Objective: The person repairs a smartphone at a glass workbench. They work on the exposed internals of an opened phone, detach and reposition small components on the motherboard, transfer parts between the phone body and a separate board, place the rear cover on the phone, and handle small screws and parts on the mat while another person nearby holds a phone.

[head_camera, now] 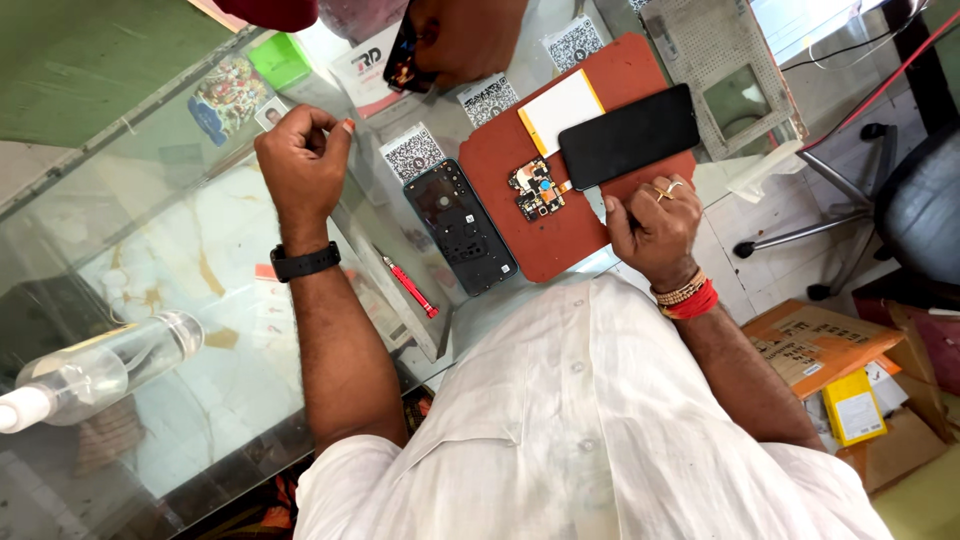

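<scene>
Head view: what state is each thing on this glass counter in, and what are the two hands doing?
Phone shell: opened, insides bared, lying flat.
Circuit board: taken out, lying on the red mat.
Black screen panel: dark, flat on the mat.
Red pen-like tool: lying untouched.
Clear bottle: on its side.
Left hand: loosely closed, raised.
Right hand: curled, resting at the mat's edge.

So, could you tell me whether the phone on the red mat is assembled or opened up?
Opened up: the circuit board lies bare beside its screen.
</scene>
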The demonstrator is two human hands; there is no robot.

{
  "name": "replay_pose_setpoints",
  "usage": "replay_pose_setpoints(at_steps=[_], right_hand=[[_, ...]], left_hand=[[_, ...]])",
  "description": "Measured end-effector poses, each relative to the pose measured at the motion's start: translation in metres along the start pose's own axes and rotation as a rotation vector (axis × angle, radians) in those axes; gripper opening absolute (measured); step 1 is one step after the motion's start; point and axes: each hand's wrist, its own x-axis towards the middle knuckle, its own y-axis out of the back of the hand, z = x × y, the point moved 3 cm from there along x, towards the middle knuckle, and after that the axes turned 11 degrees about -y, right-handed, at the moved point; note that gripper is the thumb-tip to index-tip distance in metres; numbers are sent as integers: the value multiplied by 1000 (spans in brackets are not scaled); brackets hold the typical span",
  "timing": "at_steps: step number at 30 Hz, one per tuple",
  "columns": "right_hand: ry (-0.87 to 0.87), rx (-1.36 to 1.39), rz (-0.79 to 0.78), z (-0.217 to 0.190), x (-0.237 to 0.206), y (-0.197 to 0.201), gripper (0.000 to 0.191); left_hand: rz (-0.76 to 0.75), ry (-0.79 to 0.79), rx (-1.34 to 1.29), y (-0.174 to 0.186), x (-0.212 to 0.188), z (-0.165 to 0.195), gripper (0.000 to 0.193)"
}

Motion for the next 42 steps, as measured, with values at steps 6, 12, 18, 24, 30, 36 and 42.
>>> replay_pose_setpoints(at_steps=[6,12,18,24,30,36,42], right_hand=[[0,-10,-3,2,-1,-2,42],[-6,-13,-7,2,-2,-2,42],[-2,-14,-8,3,-2,-2,42],[-6,-13,-10,3,-2,-2,43],[-4,-9,-7,3,-1,-1,43],[-1,-1,-4,3,-1,-1,44],[-1,7,-14,4,-1,-2,46]], left_hand=[[-2,13,-3,0,0,-1,11],[-8,19,-20,0,-1,-1,1],[-23,20,-20,1,-1,-2,9],[-26,24,-19,0,-1,-4,11],[-26,26,-12,0,-1,-3,10],[-28,25,-10,0,-1,-3,8],[-12,18,-21,0,0,-2,1]])
